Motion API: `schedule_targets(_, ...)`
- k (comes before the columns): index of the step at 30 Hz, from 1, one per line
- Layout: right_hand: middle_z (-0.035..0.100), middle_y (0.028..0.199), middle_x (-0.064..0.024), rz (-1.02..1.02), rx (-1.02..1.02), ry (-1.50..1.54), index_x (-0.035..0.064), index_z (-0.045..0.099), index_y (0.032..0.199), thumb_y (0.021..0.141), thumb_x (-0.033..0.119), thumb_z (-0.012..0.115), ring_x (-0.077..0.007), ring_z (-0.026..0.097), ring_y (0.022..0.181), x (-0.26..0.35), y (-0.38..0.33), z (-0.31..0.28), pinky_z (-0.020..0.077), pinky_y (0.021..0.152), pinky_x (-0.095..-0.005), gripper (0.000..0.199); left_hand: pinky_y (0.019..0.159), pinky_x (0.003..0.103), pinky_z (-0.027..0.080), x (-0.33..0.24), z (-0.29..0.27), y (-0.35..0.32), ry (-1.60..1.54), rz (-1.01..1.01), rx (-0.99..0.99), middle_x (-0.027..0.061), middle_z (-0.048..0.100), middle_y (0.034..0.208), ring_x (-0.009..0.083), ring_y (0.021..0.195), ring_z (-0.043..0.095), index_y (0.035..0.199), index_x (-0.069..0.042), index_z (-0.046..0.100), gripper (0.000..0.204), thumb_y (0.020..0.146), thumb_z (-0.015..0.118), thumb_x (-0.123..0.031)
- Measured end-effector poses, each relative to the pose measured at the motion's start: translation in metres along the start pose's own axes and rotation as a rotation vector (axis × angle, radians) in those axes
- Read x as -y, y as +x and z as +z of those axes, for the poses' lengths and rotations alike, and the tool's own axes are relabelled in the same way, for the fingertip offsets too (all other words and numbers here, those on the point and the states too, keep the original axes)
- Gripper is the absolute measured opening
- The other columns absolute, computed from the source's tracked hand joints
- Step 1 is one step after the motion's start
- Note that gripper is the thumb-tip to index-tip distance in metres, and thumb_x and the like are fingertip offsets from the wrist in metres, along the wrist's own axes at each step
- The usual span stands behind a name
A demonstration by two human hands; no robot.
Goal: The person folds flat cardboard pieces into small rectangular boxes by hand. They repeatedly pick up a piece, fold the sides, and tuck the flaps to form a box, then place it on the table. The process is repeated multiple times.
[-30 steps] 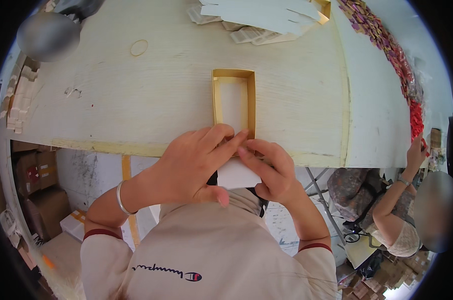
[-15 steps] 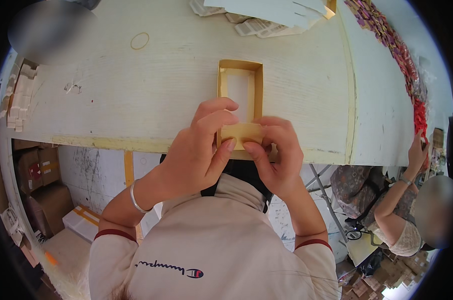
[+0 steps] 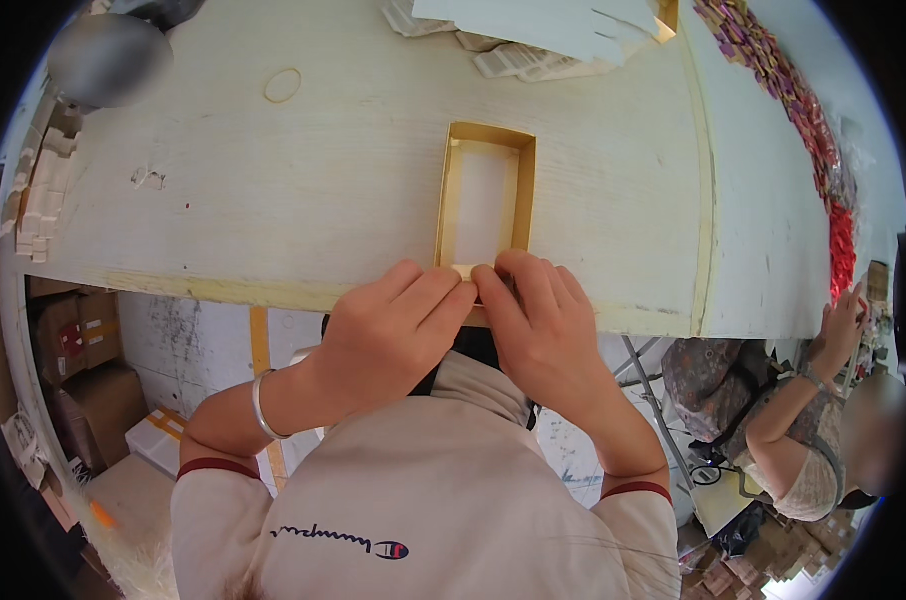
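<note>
A shallow gold box with a white inside lies open on the pale wooden table, its near end at the table's front edge. My left hand and my right hand meet at that near end, fingertips pressed together on the gold rim. The fingers pinch the box's near wall, and a small gold flap shows between them. My palms hide whatever sits below the rim. A silver bangle circles my left wrist.
A rubber band ring lies at the table's far left. Flat white card pieces are piled at the far edge. Small white blocks line the left edge. Another person works at the right beside red and purple packets. Cardboard boxes sit under the table.
Both hands moved from below the table edge up onto the box's near end. A white piece held a second ago is no longer seen; the fingers now pinch the gold rim.
</note>
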State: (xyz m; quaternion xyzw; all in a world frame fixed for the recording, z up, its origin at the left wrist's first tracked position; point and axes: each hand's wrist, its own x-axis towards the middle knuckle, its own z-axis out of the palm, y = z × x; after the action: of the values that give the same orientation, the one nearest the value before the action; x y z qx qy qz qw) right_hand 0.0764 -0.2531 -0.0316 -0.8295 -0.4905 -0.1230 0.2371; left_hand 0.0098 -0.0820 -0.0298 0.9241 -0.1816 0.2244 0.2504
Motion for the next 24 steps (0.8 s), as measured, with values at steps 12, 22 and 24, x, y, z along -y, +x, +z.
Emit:
schedule_targets(12,0.044,0.078,-0.0073,0.08,0.1,0.153,0.0043,0.054,0.079,0.066,-0.001,0.062,-0.0222,0.048,0.072,0.004,0.004,-0.011,0.0401,0.06,-0.0329,0.016,0.055,0.031,0.047,-0.004,-0.007,0.004,-0.209,-0.148,0.101,0.0087,0.054,0.083,0.0226,0.066,0.055,0.086,0.001,0.06,0.012,0.075,0.059,0.005)
schedule_targets(22,0.047,0.07,-0.0073,0.05,0.332,0.118,0.0047,0.052,0.074,0.065,-0.001,0.064,-0.0234,0.054,0.066,-0.004,0.016,-0.024,0.0424,0.057,-0.0333,0.016,0.053,0.032,0.045,0.005,-0.035,0.008,-0.148,-0.255,0.083,0.0092,0.054,0.087,0.0226,0.064,0.054,0.097,-0.005,0.063,0.031,0.07,0.079,-0.005)
schedule_targets(24,0.048,0.071,-0.0075,0.044,0.329,0.116,0.0047,0.052,0.073,0.066,-0.002,0.065,-0.0241,0.054,0.067,-0.002,0.015,-0.022,0.043,0.057,-0.0341,0.017,0.052,0.033,0.044,0.008,-0.024,-0.002,-0.219,-0.2,0.141,0.0082,0.053,0.081,0.0244,0.063,0.053,0.097,-0.005,0.063,0.029,0.072,0.077,-0.006)
